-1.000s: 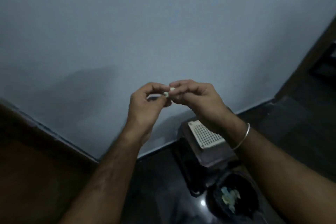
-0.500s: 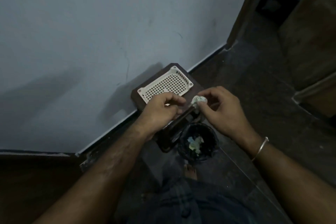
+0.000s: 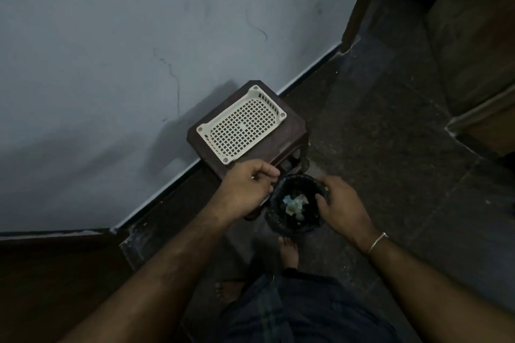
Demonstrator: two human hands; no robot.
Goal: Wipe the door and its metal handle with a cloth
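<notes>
Left hand: I see my left hand [image 3: 245, 189] just left of the bin, over the near corner of the stool; its fingers [image 3: 264, 168] are loosely curled and hold nothing I can make out.
Right hand: my right hand [image 3: 338, 205] sits at the bin's right rim, fingers relaxed and bent toward the opening, thumb reaching over the rim; nothing gripped. A thin metal bangle [image 3: 376, 242] circles the wrist.
Bin: a small dark round bin [image 3: 274, 220] stands on the floor between my hands, with pale crumpled scraps [image 3: 295, 205] lying inside.
Stool: a dark brown stool [image 3: 292, 131] stands against the wall, carrying a cream perforated tray [image 3: 241, 128] flat on top.
Door: I make out a brown wooden door frame [image 3: 359, 5] at upper right, well apart from both hands; the handle is not something I can pick out.
Cloth: I cannot tell whether any scrap in the bin is the cloth.
Writing: no label or brand is legible to me in this dim light.
Floor: dark speckled floor [image 3: 390, 147]; bare feet [image 3: 289, 252] just below the bin.
</notes>
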